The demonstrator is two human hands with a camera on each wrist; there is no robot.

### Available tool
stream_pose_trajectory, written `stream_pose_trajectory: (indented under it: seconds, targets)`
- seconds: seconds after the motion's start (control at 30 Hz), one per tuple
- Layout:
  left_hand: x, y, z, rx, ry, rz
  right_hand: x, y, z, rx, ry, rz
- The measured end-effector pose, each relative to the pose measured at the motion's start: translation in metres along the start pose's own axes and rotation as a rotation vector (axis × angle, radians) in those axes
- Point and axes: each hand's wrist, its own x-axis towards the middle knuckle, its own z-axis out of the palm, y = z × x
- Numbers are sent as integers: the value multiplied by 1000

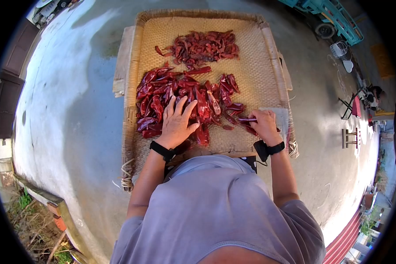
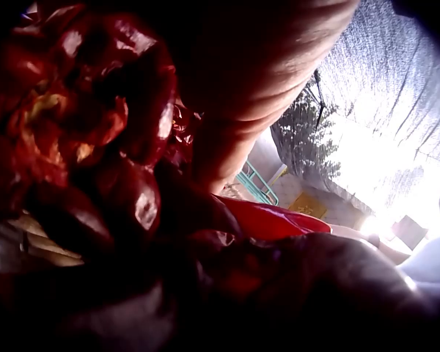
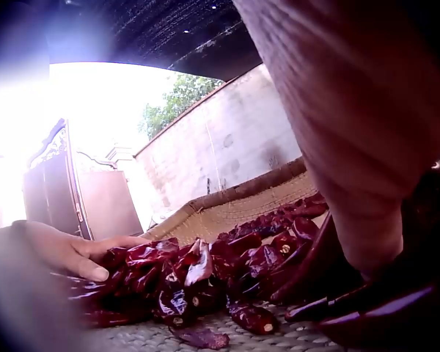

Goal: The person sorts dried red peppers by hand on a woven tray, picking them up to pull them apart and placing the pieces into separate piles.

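Dried red chilies (image 1: 202, 105) lie in a wide glossy pile on the near half of a woven bamboo tray (image 1: 255, 79). My left hand (image 1: 178, 125) rests on this pile, fingers spread and fairly straight; the right wrist view also shows the left hand (image 3: 66, 253) flat against the chilies. At the pile's right edge, my right hand (image 1: 266, 127) has its fingers curled round a dark red chili (image 1: 246, 119), whose end sticks out to the left. Close up in the right wrist view, the dark chili (image 3: 381, 315) lies below the fingers, partly in shadow.
A second heap of smaller, duller chili pieces (image 1: 202, 48) lies at the tray's far end. The tray has a raised rim (image 1: 130, 110). A grey flat patch (image 1: 277, 115) lies near its right edge. Beyond stand a teal cart (image 1: 334, 20) and a small stool (image 1: 351, 138).
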Motion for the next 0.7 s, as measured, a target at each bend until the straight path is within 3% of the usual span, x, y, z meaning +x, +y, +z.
stream_pose_trajectory:
  seconds: [0.2,0.3,0.33,0.4,0.5,0.57,0.63,0.7]
  targets:
    - [-1,0,-2,-10,-21,-8,3,4,-5,102,185,40]
    - [-2,3,-6,-19,21,27,2,-4,-14,370,197,151]
    - [-2,8,-9,27,114,62,1,-11,-13,352,266,33]
    - [-4,25,-19,117,299,133,-6,-42,-18,625,168,98]
    - [2,45,-33,-217,219,196,-5,-67,-4,1013,-9,58]
    - [2,64,-37,-741,83,22,-5,-86,3,1195,-106,-28]
    - [5,66,-29,-1020,12,-28,-7,-99,9,1299,-179,-28]
    - [2,63,-28,-1022,-15,-89,-7,-104,15,1302,-141,-48]
